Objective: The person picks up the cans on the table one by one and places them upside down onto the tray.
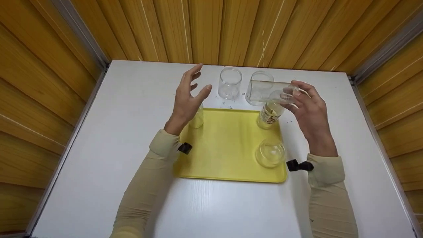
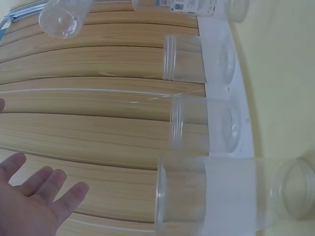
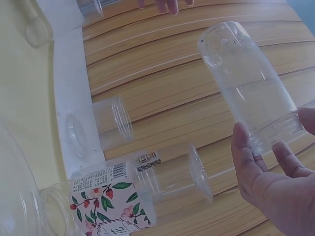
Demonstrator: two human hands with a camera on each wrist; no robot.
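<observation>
My right hand (image 1: 309,109) grips a tall clear jar (image 1: 269,91) by its threaded neck, with fingers and thumb around that end. The jar lies nearly level in the air, its base toward the left, above the back right of the yellow tray (image 1: 228,145). In the right wrist view the same jar (image 3: 246,83) shows nothing inside. My left hand (image 1: 188,94) is raised over the tray's back left corner, fingers apart and holding nothing. Partly hidden behind it, a clear jar (image 1: 197,119) stands on the tray.
A jar with a floral label (image 1: 269,114) stands at the tray's back right corner. In front of it is a wide round clear jar (image 1: 271,153). Behind the tray, two clear jars, one left (image 1: 230,84) and one right (image 1: 251,96), stand on the white table (image 1: 132,99) near the wood-patterned wall.
</observation>
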